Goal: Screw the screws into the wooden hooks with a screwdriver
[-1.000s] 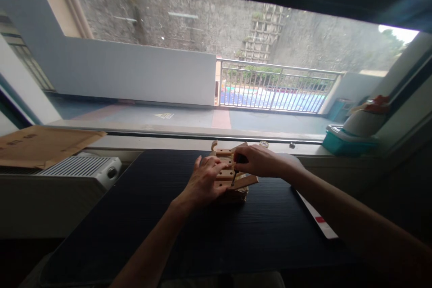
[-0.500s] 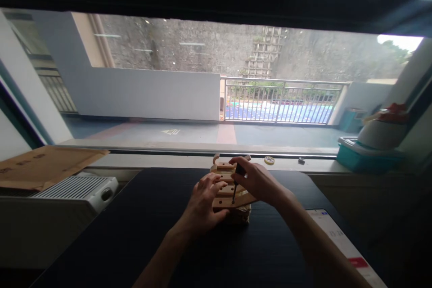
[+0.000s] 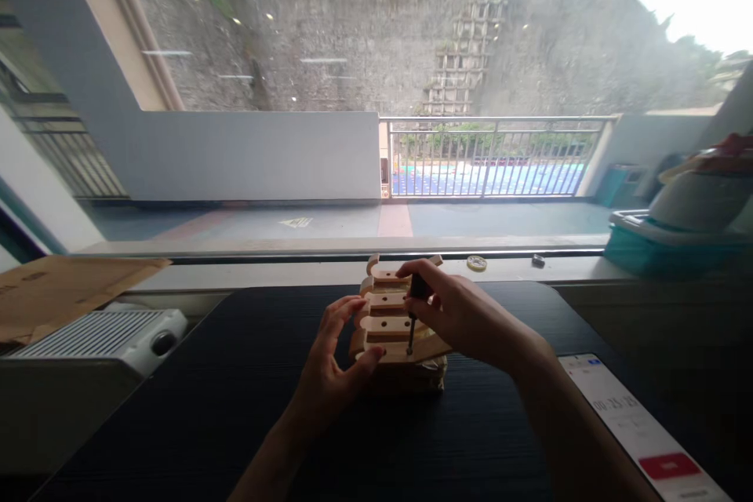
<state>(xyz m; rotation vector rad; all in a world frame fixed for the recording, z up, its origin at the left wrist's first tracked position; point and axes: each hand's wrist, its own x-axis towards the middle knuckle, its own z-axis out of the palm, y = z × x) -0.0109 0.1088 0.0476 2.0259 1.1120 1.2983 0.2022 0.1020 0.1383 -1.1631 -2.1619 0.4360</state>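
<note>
While closed round screwdriver (image 3: 411, 332), right hand (image 3: 471, 315).

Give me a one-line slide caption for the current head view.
Right hand holds a screwdriver to the nearest wooden piece, the left hand spread at its left end.

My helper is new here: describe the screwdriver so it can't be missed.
Toward the far side of the dark table is a row of pale wooden strips. Over the nearest one, the right hand grips the screwdriver by its black handle. Its thin shaft, pointing down, sets it apart from the broader strips.
</note>
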